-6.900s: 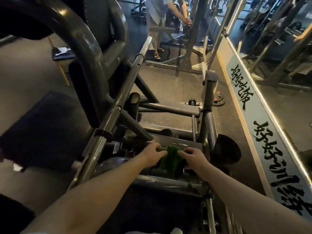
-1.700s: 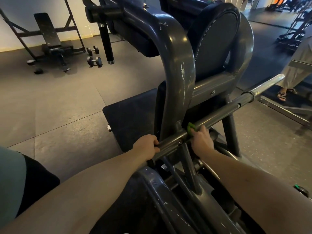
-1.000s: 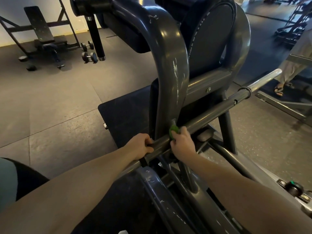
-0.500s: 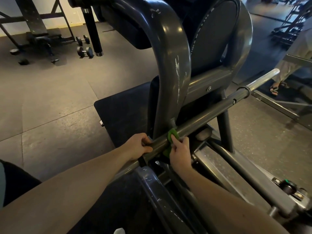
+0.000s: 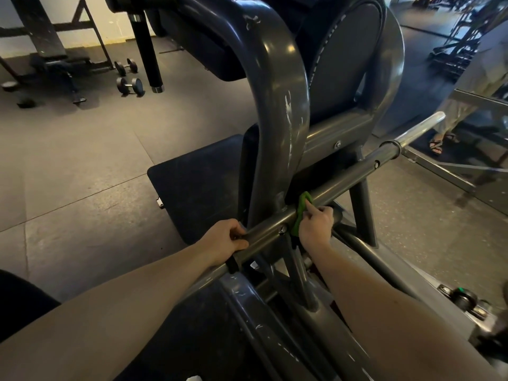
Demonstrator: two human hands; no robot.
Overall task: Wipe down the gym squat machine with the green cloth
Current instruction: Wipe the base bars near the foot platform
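Observation:
The grey squat machine (image 5: pixel 277 111) fills the middle of the view, with a curved scratched frame and a dark round pad (image 5: pixel 349 64). A long grey bar (image 5: pixel 346 180) runs diagonally from lower left to upper right. My left hand (image 5: pixel 225 242) is closed around the lower part of this bar. My right hand (image 5: pixel 316 224) presses the green cloth (image 5: pixel 301 211) against the bar just right of a bolt, with the cloth wrapped over the bar's top. Most of the cloth is hidden under my palm.
A black floor mat (image 5: pixel 198 182) lies left of the machine. A bench (image 5: pixel 49 50) and two dumbbells (image 5: pixel 129 85) stand at the far left by the wall. Another person's sandalled feet (image 5: pixel 439 141) are at the right, near a metal frame (image 5: pixel 450 171).
My right hand with the cloth slid down the bar toward my left hand, and now sits slightly further up it again. My left hand has kept its grip.

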